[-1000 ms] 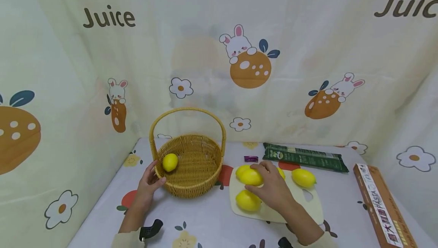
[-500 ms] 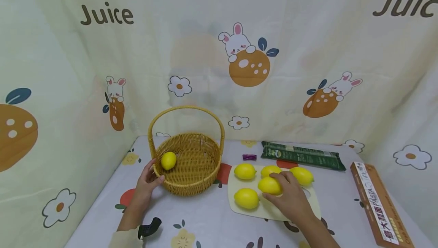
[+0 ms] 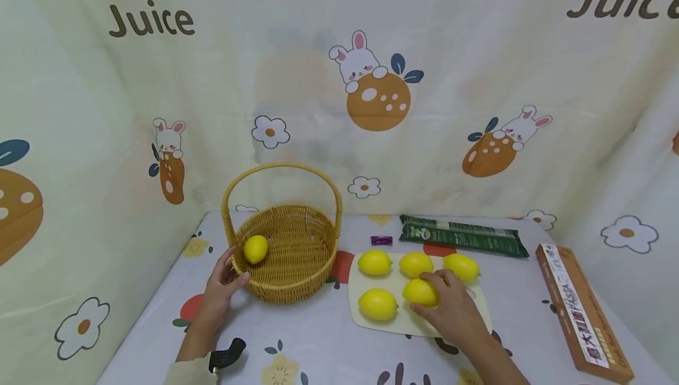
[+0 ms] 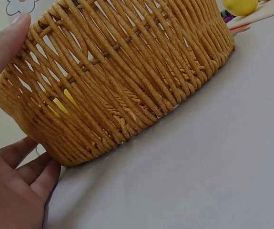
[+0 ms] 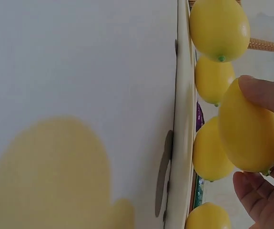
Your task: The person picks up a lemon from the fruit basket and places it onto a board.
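Observation:
My left hand (image 3: 220, 288) holds the left side of a wicker basket (image 3: 289, 290), the thumb and fingers curved against its outer wall. The basket has a tall arched handle, and one lemon (image 3: 256, 249) lies inside at the left. Over the pale cutting board (image 3: 354, 296), my right hand (image 3: 451, 305) pinches a lemon (image 5: 252, 129) between thumb and fingers. Around it on the board are several other lemons: one at the front left (image 3: 378, 304), others along the back, such as the back-left lemon (image 3: 374, 262). Whether the held lemon touches the board is hard to tell.
Behind the board lie a small purple packet (image 3: 381, 240) and a long green package (image 3: 461, 236). A brown pasta box (image 3: 583, 314) lies at the right. A printed curtain (image 3: 297, 78) closes off the back and sides of the table.
My right hand has carried its lemon from the back left of the board rightward and nearer to me. The left hand stays at the basket. The whole view has shifted slightly.

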`<state>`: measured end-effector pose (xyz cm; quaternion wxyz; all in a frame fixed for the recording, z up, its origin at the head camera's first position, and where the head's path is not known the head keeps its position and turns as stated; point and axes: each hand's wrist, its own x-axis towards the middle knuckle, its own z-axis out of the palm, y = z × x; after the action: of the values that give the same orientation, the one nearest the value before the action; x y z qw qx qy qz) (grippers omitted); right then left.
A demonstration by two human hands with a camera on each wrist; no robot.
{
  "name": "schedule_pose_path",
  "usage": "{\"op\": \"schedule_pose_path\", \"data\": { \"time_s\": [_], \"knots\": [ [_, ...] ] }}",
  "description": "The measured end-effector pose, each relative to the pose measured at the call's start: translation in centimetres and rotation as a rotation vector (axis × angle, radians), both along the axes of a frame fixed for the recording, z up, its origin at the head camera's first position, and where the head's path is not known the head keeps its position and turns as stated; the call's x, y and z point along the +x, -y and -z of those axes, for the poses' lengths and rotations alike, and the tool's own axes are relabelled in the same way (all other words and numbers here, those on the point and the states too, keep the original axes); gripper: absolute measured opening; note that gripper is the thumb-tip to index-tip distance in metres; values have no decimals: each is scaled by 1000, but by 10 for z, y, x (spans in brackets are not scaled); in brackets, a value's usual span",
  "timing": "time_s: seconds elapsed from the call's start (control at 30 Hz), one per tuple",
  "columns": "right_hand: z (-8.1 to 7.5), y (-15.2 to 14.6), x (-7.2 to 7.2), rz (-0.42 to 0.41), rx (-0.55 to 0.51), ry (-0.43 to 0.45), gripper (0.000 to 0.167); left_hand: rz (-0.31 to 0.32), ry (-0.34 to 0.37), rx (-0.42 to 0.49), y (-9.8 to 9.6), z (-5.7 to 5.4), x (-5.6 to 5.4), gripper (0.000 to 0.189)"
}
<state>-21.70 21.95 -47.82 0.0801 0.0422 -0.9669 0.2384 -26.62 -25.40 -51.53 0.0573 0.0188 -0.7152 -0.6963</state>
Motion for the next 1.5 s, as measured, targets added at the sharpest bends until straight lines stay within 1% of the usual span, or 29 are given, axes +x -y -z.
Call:
{"op": "schedule_pose_path", "data": {
  "time_s": [0.1,0.3,0.47,0.63,0.73,0.8,0.9,1.0,1.13,1.23,1.37,1.5],
  "knots": [
    [1,0,-1,1,16,12,66,-3,-2,2,1,0,0,77],
    [3,4,-3,-3,44,86,68,-15,15,4,4,0,1,78],
    [2,4,-3,-22,73,104,69,-16,13,-15,4,0,1,78],
    [1,5,-4,-20,76,147,72,-15,14,-25,4,-2,1,79],
    [0,5,-3,-18,79,153,75,-17,23,-27,4,-3,2,79],
    [-3,5,-3,-30,87,129,77,-19,26,-29,5,-3,2,80],
    [-9,6,-4,-60,111,67,77,-21,27,-28,5,-3,2,80],
    [-17,9,-6,-100,137,0,73,-23,30,-27,5,-2,1,79],
    [-28,19,-11,-140,142,-63,65,-19,27,-24,5,-1,0,79],
    [-35,29,-12,-187,150,-112,58,-17,25,-25,5,0,-1,79],
    [-43,46,-10,-282,159,-177,52,-17,30,-29,3,1,-2,79],
    [-53,63,-9,-360,141,-226,46,-9,23,-28,1,1,-2,78]
  ]
}}
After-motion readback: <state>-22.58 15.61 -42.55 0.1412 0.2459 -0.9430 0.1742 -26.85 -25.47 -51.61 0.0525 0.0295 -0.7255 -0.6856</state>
